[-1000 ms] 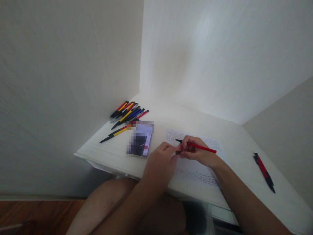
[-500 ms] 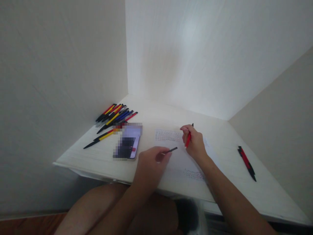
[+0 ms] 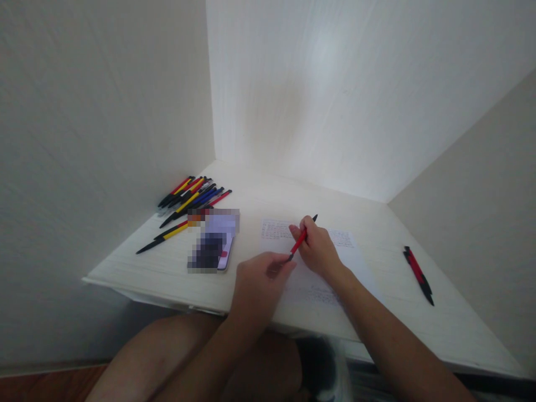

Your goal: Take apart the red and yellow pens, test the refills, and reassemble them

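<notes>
My right hand is closed around a red pen barrel with a black top, tilted over the written sheet of paper. In a pinch of thumb and fingers, my left hand holds a dark pen part, mostly covered by the fingers. The lower end of the barrel meets this dark part between the two hands. Whether the pieces are joined cannot be made out.
A phone, partly pixelated, lies left of the paper. Behind it several red, yellow, blue and black pens are heaped by the left wall. Red and black pens lie at the right. Walls enclose the white table on three sides.
My right hand has moved left and slightly toward me, bringing the red barrel to the dark part in my left hand. The left hand has stayed almost still.
</notes>
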The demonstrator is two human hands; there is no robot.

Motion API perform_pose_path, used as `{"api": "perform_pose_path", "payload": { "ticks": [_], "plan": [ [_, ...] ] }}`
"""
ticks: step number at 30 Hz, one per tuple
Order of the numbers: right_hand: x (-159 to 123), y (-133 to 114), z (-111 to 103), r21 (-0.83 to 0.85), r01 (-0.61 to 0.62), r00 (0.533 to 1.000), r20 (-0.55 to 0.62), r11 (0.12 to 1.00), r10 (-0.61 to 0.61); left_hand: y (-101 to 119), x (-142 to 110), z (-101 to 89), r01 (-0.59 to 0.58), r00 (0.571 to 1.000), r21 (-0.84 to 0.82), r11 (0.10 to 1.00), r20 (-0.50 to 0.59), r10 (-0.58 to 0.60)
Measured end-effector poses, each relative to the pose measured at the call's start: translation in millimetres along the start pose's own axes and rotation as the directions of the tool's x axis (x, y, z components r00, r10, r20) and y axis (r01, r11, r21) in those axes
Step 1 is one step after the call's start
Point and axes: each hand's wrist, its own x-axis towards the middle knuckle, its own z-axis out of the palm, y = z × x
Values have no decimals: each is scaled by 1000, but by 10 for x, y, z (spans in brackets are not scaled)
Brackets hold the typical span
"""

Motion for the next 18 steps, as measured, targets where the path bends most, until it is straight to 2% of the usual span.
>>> {"api": "perform_pose_path", "payload": {
  "ticks": [5,18],
  "plan": [
    [16,6,-16,-6,-22,1000,-5,1000,22,2,-10,-2,2,1000,-26,1000,-3,-2],
    [-3,-14,0,-29,12,999,48,1000,-10,-22,-18,16,-10,1000,-33,999,16,11]
  ]
}}
